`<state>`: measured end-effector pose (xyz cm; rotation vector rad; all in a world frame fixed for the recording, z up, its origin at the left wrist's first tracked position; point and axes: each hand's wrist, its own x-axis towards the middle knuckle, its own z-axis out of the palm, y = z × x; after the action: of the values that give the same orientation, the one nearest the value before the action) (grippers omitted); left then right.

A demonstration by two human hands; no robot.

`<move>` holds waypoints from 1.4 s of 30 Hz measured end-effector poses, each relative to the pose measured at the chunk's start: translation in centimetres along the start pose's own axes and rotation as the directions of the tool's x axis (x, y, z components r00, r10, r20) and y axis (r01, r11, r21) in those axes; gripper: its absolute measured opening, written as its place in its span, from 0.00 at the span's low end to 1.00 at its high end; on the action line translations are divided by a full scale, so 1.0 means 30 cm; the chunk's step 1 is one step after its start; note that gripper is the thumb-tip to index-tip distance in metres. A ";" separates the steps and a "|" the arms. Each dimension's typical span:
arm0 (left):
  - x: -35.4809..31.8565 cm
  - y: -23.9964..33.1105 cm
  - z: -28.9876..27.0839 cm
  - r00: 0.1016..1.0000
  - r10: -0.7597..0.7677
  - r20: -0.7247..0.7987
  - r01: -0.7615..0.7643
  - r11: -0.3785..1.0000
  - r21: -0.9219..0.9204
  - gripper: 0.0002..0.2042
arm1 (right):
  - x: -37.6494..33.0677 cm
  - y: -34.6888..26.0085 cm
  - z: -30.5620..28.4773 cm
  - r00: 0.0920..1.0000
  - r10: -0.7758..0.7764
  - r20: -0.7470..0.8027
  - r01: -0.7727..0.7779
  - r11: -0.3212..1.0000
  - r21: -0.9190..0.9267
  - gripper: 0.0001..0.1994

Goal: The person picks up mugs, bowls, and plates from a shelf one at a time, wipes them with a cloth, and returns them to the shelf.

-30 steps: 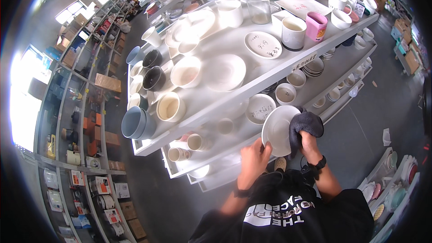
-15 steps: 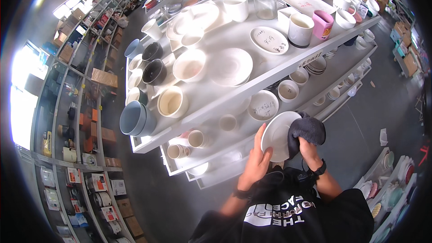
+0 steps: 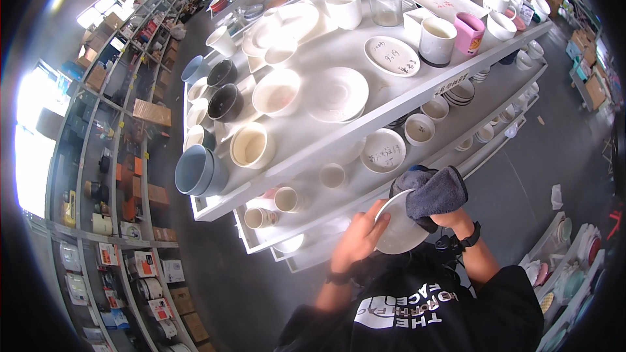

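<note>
A round white plate is tilted in front of my chest, below the shelf's front edge. My left hand grips its left rim, thumb on the face and fingers behind. In my right hand is a dark grey cloth, folded over the plate's upper right rim. Cloth shows on both sides of that rim, and it hides most of my right fingers. Closest to the plate on the shelving is an oval white dish with dark writing, standing on the tier below the top.
The white shelving unit's top carries stacked white plates, blue bowls, black bowls, a glass jar and a pink cup. Cups stand on lower tiers. Another rack with dishes is at lower right.
The plate has come down and turned, showing less of its face. My right hand has shifted the cloth from its right side up over the upper rim. My left hand has moved slightly left.
</note>
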<state>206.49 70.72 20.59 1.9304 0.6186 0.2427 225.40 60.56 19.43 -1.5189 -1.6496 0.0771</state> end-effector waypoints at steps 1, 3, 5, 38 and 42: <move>-0.001 -0.002 0.004 1.000 -0.016 -0.025 0.015 0.999 -0.034 0.14 | 0.013 -0.009 -0.002 1.000 0.009 0.016 -0.009 1.000 0.012 0.05; 0.004 -0.015 0.013 0.999 -0.037 -0.036 0.035 0.998 -0.060 0.14 | 0.011 -0.006 0.007 0.999 0.019 0.032 -0.020 1.000 0.023 0.06; 0.006 -0.019 0.022 0.997 -0.058 -0.048 0.053 0.995 -0.087 0.14 | -0.012 0.006 0.031 0.995 0.097 -0.021 -0.092 0.985 0.149 0.06; -0.014 -0.040 0.016 0.999 0.026 -0.028 -0.027 0.999 -0.021 0.11 | -0.050 0.005 0.066 0.985 0.156 0.073 -0.166 0.972 0.166 0.19; -0.016 -0.054 0.048 0.943 0.057 -0.328 -0.103 0.987 -0.124 0.13 | -0.125 0.062 0.119 0.971 0.219 -0.090 -0.194 0.954 0.228 0.10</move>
<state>206.20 69.84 18.56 1.7949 0.7177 0.6490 224.22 59.64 14.13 -1.4931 -1.3403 0.2714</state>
